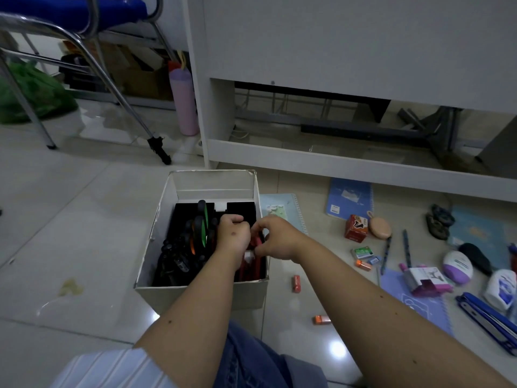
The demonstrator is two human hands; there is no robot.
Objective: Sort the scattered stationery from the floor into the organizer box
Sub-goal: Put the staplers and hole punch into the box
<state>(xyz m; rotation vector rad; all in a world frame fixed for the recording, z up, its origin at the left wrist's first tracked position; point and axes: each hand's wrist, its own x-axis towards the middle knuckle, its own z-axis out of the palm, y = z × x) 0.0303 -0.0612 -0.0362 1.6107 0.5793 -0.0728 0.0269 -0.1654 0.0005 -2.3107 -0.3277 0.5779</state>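
Observation:
The white cardboard organizer box point(156, 228) stands on the floor in front of me, with scissors with green and orange handles point(202, 228) and other dark items in its left side. Both hands are inside its right side. My left hand point(233, 233) is curled into a fist over red items point(253, 266). Touching it from the right, my right hand point(275, 238) pinches a red piece point(256, 242) with curled fingers. What the left fist holds is hidden.
Scattered to the right lie notebooks point(349, 198), a red-brown small box point(355, 228), pens point(387, 254), small orange and red items point(296, 283), a blue stapler point(486, 315), and white bottles point(502, 289). A white desk point(335, 161) stands behind, a chair point(84, 65) at left.

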